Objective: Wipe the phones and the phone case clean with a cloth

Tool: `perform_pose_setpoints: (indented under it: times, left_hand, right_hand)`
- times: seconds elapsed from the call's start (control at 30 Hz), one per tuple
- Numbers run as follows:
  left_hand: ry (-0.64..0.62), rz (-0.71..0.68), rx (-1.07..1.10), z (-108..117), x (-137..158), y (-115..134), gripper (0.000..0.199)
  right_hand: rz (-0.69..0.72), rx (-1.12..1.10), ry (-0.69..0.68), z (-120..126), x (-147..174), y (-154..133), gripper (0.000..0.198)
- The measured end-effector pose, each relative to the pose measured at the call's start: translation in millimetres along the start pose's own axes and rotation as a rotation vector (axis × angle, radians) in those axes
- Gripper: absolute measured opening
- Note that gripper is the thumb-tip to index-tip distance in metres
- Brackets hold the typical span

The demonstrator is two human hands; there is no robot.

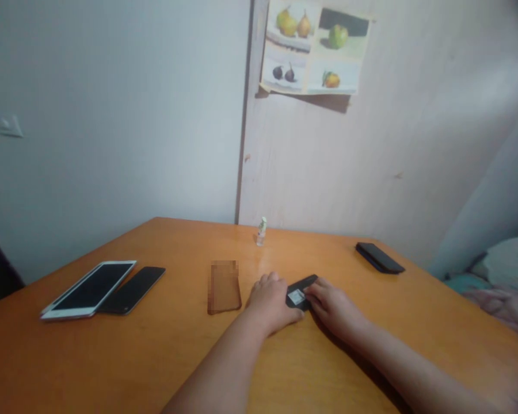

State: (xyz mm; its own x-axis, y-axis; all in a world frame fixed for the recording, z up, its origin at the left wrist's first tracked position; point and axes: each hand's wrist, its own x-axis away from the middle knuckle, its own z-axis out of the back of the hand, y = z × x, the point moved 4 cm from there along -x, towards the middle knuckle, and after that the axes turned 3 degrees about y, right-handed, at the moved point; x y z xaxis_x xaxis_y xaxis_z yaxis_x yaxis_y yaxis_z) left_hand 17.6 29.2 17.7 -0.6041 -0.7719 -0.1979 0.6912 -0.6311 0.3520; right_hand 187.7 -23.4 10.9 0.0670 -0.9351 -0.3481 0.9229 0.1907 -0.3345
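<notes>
Near the middle of the table, a flat black phone (307,282) lies with a whitish, label-like patch on its upper side. My left hand (271,302) grips its left side, the thumb along the near edge and the other fingers curled at the far side. From the right, my right hand (334,303) reaches over the phone. Its thumb and fingers are pinched together at the edge of the whitish patch; anything between the fingertips is too small to make out. A translucent brown phone case (225,292) rests just left of my left hand.
A white-framed tablet (90,290) and a black phone-like slab (133,291) lie side by side at left. A small clear bottle (261,233) stands near the wall. At the back right is a black wallet-like object (379,257). Fruit pictures (313,46) hang above.
</notes>
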Motion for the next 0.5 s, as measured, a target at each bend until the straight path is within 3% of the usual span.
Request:
perform_pose_setpoints:
  times: [0.17,0.27,0.4,0.5]
  left_hand:
    - [0.013,-0.023,-0.031,-2,-2,0,0.055]
    - [0.01,-0.028,-0.037,0,-2,2,0.054]
    - [0.002,-0.024,-0.043,2,-3,3,0.052]
    - [0.002,-0.033,-0.052,0,-4,2,0.052]
  right_hand:
    - [-0.176,0.13,0.076,14,-5,27,0.022]
    - [-0.114,0.127,0.045,11,-1,14,0.024]
    - [0.063,-0.058,-0.007,3,2,-12,0.022]
    - [-0.033,-0.049,0.051,7,-4,2,0.021]
